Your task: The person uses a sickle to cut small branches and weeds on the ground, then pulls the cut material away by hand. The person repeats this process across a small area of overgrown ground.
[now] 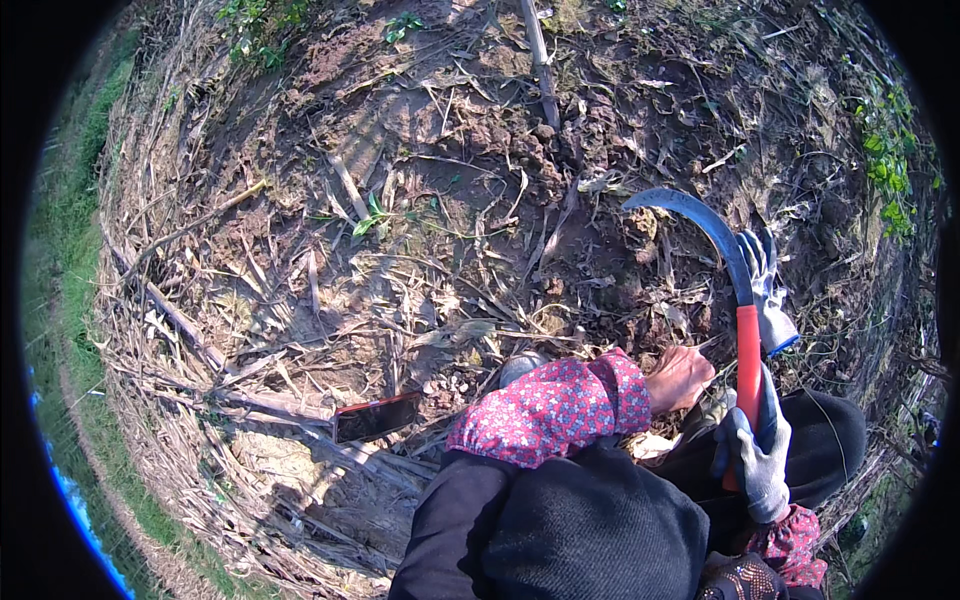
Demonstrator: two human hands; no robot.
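Observation:
My bare left hand [679, 379], in a floral cuff, is low over the ground with its fingers curled near thin stems; whether it grips one cannot be told. A grey work glove covers my right hand [759, 442], which is around the red handle of a sickle [748, 349]. The curved steel blade points up and bends left. Just right of the blade and handle, an empty grey glove [772, 300] with a blue-edged cuff lies on the ground. A dark-screened phone [377, 418] with a reddish edge is tilted among stalks to the left.
Dry stalks [187, 330] and leaf litter cover the brown soil. A thicker stalk [541, 64] lies at the top. Small green plants grow at top left and at the right [889, 161]. A grass strip [82, 285] runs along the left rim. My dark-clothed knee [829, 435] is at the right.

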